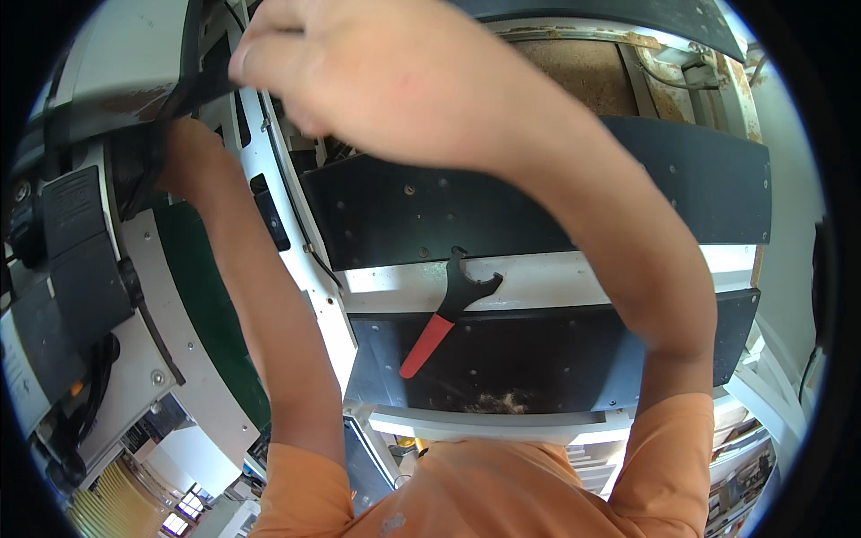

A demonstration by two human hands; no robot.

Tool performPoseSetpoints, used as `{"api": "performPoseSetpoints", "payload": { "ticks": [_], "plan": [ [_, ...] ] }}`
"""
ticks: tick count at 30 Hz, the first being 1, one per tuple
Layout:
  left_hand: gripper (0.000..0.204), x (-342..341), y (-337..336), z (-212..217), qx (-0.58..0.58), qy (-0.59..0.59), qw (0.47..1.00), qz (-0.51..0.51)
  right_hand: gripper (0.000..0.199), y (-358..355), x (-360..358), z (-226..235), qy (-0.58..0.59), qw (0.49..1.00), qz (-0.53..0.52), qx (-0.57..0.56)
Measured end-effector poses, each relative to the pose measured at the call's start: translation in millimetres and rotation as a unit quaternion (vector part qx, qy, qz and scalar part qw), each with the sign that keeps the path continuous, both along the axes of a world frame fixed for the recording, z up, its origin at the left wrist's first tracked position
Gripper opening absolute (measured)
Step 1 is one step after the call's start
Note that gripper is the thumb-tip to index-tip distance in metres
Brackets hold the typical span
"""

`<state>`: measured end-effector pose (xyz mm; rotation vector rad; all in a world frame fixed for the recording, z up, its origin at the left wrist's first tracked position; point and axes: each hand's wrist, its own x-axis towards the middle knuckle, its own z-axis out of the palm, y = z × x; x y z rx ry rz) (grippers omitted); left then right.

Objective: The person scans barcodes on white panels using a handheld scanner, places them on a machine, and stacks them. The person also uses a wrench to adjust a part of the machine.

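Observation:
My right hand [314, 67] reaches across to the upper left. Its fingers are curled closed at the end of a black flap [213, 85] on the machine's dark hood. Below it my left hand [190, 154] goes in behind the hood's dark edge, so its fingers are hidden. A hook spanner [456, 294] with a black forked head and a red handle lies tilted across the white strip and the near black panel [556, 359]. Neither hand touches the spanner.
A far black panel [386, 211] with screw heads runs beyond the white strip [538, 278]. At left stand a white machine housing [126, 54], dark boxes [90, 251] and a green panel [202, 287]. Some sawdust [502, 403] lies on the near panel. Rusty framework [717, 81] shows at upper right.

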<state>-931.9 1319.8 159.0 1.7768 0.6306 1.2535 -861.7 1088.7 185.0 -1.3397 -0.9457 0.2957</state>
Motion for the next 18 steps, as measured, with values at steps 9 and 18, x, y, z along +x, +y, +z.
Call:
{"api": "performPoseSetpoints", "payload": {
  "ticks": [9,18],
  "plan": [
    [0.025,-45,23,17,-0.213,0.038,0.976,0.009,0.032,-29,20,9,0.064,0.989,0.036,0.132],
    [0.017,-45,71,-6,-0.102,0.133,0.974,-0.151,0.030,-15,-10,4,0.058,0.995,-0.051,0.061]
  ]
}}
